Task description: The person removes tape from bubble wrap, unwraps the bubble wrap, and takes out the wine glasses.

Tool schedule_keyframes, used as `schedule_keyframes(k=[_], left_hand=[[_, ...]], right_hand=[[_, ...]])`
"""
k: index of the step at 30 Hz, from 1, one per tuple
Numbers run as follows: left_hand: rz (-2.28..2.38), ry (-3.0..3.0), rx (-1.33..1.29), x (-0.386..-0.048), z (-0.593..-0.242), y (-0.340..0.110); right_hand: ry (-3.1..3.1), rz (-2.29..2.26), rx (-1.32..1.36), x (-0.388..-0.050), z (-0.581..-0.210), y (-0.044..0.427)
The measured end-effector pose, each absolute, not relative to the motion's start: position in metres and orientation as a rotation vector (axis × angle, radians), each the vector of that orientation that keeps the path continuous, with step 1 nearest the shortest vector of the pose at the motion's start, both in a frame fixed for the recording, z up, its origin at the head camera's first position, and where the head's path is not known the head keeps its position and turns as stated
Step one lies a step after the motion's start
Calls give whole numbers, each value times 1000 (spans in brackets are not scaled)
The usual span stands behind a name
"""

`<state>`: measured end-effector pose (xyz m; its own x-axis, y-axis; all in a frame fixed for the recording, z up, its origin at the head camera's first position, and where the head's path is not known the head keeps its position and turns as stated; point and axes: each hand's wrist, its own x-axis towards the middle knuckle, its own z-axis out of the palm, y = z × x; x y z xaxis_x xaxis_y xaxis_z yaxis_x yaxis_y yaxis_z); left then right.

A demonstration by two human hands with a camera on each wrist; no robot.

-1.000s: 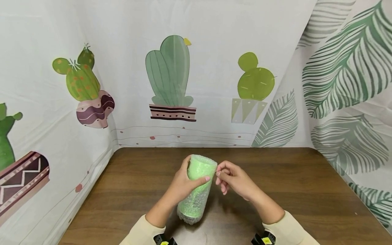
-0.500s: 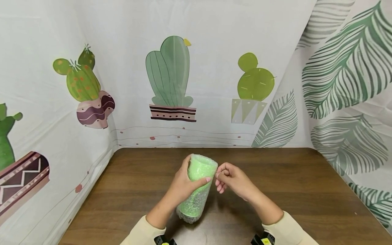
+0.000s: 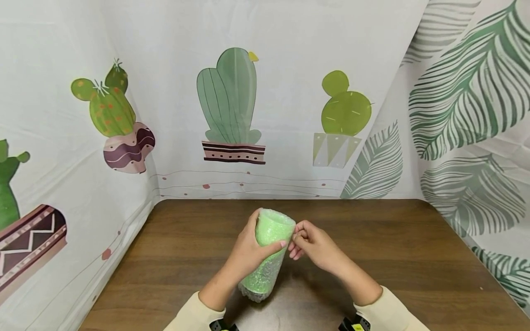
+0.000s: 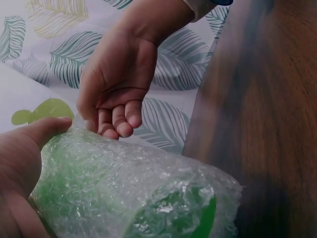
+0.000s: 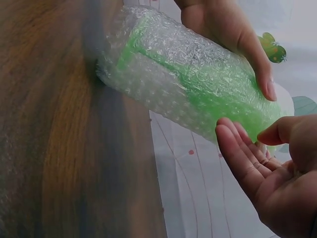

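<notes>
A green cylinder wrapped in clear bubble wrap (image 3: 265, 269) stands tilted on the wooden table, its round upper end leaning away from me. My left hand (image 3: 247, 248) grips it near the top, thumb across the near side and fingers behind, mostly hidden. At the upper right rim, my right hand (image 3: 315, 243) pinches the edge of the wrap between thumb and index finger. The other right fingers hang loosely curled, as the right wrist view shows beside the bubble wrap (image 5: 168, 64). What exactly lies between those fingertips is too small to make out.
The brown wooden table (image 3: 393, 257) extends around both hands. A white cloth backdrop (image 3: 290, 92) printed with cacti and leaves hangs behind the table and along its left and right sides.
The wrapped cylinder has shifted very slightly to the right in my left hand. My right hand stays at its rim, with its lower fingers drawn slightly closer to the wrap.
</notes>
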<state>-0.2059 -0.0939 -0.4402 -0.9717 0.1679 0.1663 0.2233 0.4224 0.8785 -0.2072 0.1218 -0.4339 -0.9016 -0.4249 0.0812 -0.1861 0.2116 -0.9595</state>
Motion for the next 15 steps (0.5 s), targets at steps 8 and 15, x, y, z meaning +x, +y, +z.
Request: schedule_keyframes(k=[8,15], left_hand=[[-1580,-2587,-348,-206,-440,-92],[-1549,-2592,-335,-205,-440,-91]], right_hand=[[2374,-1721,-601,-204,-432,119],[2481,-1642,-614,-203,-432,119]])
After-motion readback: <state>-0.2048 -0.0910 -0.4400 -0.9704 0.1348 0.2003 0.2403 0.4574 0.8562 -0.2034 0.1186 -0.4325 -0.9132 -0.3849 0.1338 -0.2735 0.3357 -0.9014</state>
